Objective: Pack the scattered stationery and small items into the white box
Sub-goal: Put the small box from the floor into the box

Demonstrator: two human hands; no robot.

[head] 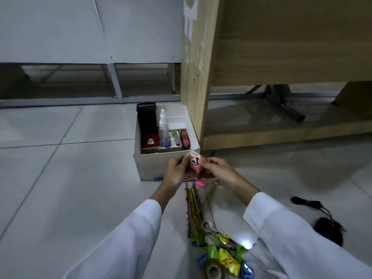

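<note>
While the left hand (175,171) and right hand (220,172) both pinch the orange carton (196,165) short of the box (150,165), a slackened pinch could drop it onto the pencils (193,206).

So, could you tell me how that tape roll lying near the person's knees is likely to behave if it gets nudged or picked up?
The tape roll lies flat on the floor, so a nudge should slide it rather than roll it. Set on edge, its round shape would probably roll. It looks rigid, with an open core, likely easy to hook with a finger.
</note>
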